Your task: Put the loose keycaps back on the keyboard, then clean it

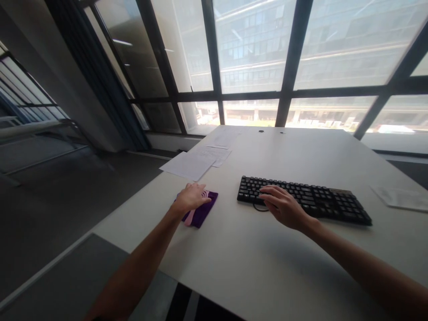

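On the white table lies a small flat purple piece, cloth-like, with pink markings (pixel 202 216). My left hand (pixel 191 196) rests over its upper part, thumb apart and fingers stretched forward, covering some of it; whether it touches is hard to tell. A black keyboard (pixel 321 201) lies to the right, slightly slanted, with a bit of black cable (pixel 259 207) looping out at its near edge. Over the keyboard's left half is my right hand (pixel 283 206), its fingers extended above the keys and holding nothing. Some keys are hidden beneath it.
Several sheets of paper (pixel 190 166) lie along the table's left edge. A pale flat packet (pixel 403 198) is at the far right. Two small dark items, one a round disc (pixel 261 131), sit near the far edge. Large windows (pixel 250 49) stand behind the table (pixel 254 258).
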Demonstrator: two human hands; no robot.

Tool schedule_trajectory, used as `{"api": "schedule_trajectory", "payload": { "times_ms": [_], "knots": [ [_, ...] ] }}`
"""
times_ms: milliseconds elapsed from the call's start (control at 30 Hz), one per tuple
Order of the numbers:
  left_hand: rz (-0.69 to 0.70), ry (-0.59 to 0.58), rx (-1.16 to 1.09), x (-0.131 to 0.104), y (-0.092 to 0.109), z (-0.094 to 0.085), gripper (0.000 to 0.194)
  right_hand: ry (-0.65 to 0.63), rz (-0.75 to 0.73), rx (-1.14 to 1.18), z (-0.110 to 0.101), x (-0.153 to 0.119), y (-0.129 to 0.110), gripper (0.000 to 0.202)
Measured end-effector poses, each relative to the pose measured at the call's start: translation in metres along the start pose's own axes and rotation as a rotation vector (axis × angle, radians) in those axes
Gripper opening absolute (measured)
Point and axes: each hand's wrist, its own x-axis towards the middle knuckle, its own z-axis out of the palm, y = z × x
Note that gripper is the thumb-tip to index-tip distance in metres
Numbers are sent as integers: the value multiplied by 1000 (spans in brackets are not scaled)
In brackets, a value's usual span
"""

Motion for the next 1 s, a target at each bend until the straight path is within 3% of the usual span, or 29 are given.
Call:
{"api": "schedule_trajectory", "payload": {
  "times_ms": [133, 367, 533, 667, 733, 867, 1000],
  "knots": [
    [-42, -27, 73, -8, -5, 1, 55, -38, -57, 29, 12, 11, -12, 30],
    [8, 108, -139, -7, 13, -22, 55, -56, -25, 180, 22, 22, -36, 34],
    [43, 208, -634, 7, 61, -25, 61, -65, 319, 485, 42, 34, -69, 46],
    [148, 319, -957, 15, 111, -2, 55, -10, 570, 922, 62, 42, -84, 63],
    [196, 331, -1046, 18, 126, 12, 52, 92, 645, 987, 68, 44, -79, 62],
    [318, 268, -1050, 21, 130, 40, 55, 261, 649, 711, 58, 41, -44, 49],
    [302, 249, -778, 26, 113, 68, 71, 200, 596, 226, 36, 37, -2, 43]
  ]
}}
